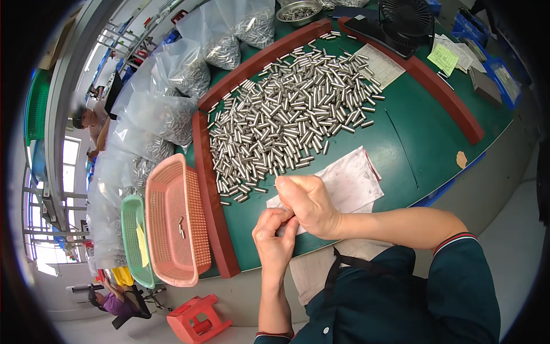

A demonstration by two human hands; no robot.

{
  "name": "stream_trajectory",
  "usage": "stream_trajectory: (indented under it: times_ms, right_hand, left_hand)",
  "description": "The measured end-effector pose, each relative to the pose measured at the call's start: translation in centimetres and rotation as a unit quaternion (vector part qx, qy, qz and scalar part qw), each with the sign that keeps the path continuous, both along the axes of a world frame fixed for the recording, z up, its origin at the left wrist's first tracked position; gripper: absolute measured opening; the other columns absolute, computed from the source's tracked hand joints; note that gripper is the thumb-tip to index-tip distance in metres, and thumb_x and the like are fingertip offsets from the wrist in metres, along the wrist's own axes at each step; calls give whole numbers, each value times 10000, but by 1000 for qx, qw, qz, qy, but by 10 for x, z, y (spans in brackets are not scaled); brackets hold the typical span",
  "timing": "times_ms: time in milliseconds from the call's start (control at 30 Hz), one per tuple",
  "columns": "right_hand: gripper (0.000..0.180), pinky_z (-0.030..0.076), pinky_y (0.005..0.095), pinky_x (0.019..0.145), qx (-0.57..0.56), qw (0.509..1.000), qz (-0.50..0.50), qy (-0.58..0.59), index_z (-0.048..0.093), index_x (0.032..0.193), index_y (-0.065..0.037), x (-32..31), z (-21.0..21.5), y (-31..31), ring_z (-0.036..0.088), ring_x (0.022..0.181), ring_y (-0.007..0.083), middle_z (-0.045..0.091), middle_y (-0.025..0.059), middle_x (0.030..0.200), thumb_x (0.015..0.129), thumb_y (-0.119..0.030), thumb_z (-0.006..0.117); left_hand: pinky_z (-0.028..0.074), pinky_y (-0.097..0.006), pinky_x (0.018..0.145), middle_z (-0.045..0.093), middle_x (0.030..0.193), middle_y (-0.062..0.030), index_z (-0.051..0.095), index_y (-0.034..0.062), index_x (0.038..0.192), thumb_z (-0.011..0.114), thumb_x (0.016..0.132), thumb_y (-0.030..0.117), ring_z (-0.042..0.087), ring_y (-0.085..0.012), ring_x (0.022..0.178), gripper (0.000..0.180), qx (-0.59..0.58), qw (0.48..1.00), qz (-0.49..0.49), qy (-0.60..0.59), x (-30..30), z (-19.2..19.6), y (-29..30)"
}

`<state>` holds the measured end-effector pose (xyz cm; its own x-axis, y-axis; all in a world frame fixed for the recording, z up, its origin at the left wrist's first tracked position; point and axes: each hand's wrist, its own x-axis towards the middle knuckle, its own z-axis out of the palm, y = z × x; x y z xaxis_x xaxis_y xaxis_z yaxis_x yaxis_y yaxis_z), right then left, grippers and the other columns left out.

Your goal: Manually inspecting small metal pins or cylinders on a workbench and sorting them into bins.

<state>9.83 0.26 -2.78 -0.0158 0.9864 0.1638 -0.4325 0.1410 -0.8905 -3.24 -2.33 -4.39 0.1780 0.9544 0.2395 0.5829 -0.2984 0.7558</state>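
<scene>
A wide heap of short silver metal pins (292,109) lies on the green tabletop, just beyond my hands. My right hand (312,207) is closed in a fist with its thumb uppermost, right at the heap's near edge. Below and to its left, touching it, my left hand (274,236) has thumb and fingers pinched together. Whatever sits between the fingers of either hand is hidden or too small to name. Under the hands a stained white cloth (352,182) is spread on the table.
Red-brown bars (215,229) frame the heap. To the left stand a pink basket (166,241) with a few pins and a green basket (130,229). Clear bags of pins (192,74) line the far left. A black fan (405,23) and papers (450,57) are at the far right.
</scene>
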Motion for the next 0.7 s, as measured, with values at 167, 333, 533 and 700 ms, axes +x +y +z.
stream_trajectory:
  times_ms: [167, 333, 533, 700]
  right_hand:
    - [426, 274, 250, 469, -56, 994, -38, 82, 364, 596, -77, 2, -4, 7, 306, 511, 67, 367, -26, 554, 978, -249, 440]
    - [452, 226, 250, 448, -79, 981, -7, 178, 315, 568, -101, 17, 7, 5, 257, 468, 72, 323, -24, 511, 990, -234, 401]
    - [450, 229, 250, 457, -90, 980, -3, 175, 325, 580, -98, 12, 5, 3, 267, 478, 68, 331, -23, 520, 996, -248, 403]
    - [452, 232, 253, 457, -98, 983, -20, 156, 327, 579, -93, 10, 3, 3, 272, 479, 67, 334, -20, 521, 997, -245, 404]
  left_hand:
    - [491, -270, 592, 620, 766, -87, 687, -12, 853, 758, 690, -21, 598, -171, 642, 179, -2, 1000, -2, -13, 1, -3, -1]
    - [486, -262, 600, 618, 782, -91, 689, -10, 862, 765, 692, -13, 591, -161, 662, 187, -2, 1000, 2, -25, -2, -7, -1]
    - [481, -260, 602, 618, 778, -91, 687, -9, 858, 770, 678, -18, 586, -163, 663, 198, 1, 1000, 6, -19, -1, -6, -1]
    - [481, -261, 602, 618, 774, -88, 687, -8, 861, 773, 671, -21, 587, -167, 663, 209, 5, 1000, 7, -8, 0, -5, 0]
